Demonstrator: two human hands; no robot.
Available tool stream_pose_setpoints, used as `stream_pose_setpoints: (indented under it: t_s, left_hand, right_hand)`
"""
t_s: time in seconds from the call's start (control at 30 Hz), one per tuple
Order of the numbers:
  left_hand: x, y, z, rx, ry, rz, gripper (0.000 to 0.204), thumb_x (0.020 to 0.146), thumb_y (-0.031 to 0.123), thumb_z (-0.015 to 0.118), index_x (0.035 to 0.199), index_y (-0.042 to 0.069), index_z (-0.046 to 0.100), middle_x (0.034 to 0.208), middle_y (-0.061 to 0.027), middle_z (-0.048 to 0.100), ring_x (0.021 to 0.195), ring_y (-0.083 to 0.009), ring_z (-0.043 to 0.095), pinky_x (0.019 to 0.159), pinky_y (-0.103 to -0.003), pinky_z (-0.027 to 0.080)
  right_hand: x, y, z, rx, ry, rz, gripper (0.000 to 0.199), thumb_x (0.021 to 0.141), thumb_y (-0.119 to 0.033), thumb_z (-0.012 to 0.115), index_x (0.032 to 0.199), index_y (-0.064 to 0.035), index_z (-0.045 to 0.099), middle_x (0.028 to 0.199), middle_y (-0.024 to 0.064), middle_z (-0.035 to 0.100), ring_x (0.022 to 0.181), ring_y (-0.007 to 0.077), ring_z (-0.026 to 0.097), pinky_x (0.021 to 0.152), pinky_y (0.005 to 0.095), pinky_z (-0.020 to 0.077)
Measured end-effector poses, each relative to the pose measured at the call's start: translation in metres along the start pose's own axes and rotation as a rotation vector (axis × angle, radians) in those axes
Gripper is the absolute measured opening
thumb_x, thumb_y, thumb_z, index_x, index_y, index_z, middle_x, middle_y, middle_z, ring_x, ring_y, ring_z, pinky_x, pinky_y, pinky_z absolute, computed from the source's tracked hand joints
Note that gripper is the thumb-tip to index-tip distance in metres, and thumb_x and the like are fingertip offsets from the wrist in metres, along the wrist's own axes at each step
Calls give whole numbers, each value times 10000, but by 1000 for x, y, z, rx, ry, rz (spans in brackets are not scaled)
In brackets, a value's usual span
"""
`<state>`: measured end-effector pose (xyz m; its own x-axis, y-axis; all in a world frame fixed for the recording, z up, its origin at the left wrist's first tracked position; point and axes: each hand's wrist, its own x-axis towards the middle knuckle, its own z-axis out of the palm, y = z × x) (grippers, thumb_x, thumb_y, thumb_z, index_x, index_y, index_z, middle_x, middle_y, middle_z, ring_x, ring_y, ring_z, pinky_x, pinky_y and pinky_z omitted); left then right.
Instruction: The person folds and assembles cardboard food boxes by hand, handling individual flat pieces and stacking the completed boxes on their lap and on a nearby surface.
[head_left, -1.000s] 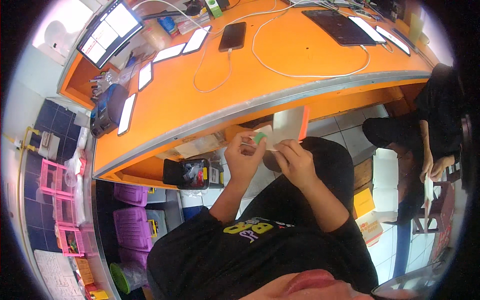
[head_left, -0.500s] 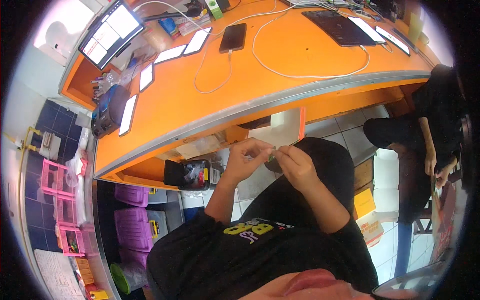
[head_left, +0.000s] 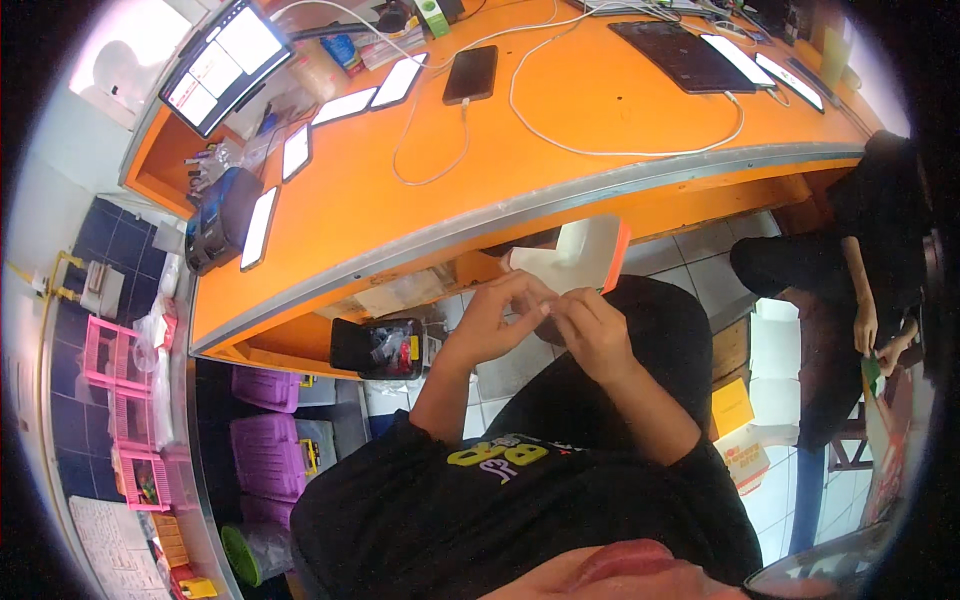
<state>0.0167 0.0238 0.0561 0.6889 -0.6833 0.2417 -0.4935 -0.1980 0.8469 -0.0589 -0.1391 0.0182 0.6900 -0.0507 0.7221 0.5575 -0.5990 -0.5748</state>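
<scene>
My left hand (head_left: pixel 497 318) and my right hand (head_left: pixel 597 335) meet above my lap, in front of the desk edge. Thumbs and fingertips of both are pinched together, almost touching each other. Whatever sits between them is too small and too covered to make out. Just beyond the hands is an open white cardboard box (head_left: pixel 583 255) with an orange outer side, partly hidden by my fingers and leg.
An orange desk (head_left: pixel 560 120) bears several phones, a black tablet (head_left: pixel 680 57) and white cables. Below its edge stands a black bin (head_left: pixel 392 350). Purple crates (head_left: pixel 268 455) are stacked at left. At right sits another person, hands (head_left: pixel 880 345) on a green item.
A small green piece that showed between my fingertips is now out of sight. My hands stay nearly in place. The white box shows more, and green now appears at the other person's hands.
</scene>
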Motion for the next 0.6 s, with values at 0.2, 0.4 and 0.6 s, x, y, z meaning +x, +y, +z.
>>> stream_pose_setpoints:
  t_s: [0.2,0.4,0.6]
  left_hand:
    - [-2,5,-2,108,-93,-28,189,755,106,715,866,33,581,759,-72,572,692,-180,562,639,-293,460]
    - [-2,-1,9,93,-29,32,226,754,109,708,908,40,559,836,-96,544,718,-217,546,647,-323,460]
    - [-1,1,11,196,-13,70,197,715,48,648,895,45,569,860,-123,538,785,-285,545,674,-357,449]
  right_hand:
    - [7,-5,-14,204,-193,173,277,792,43,642,1044,-14,540,970,141,538,884,327,613,719,367,523]
    - [3,1,-8,79,-164,140,269,793,41,644,1029,-26,532,981,142,536,854,343,609,693,372,523]
    - [1,1,-6,303,-167,414,308,826,26,632,1104,-29,510,855,149,617,770,305,656,678,341,521]
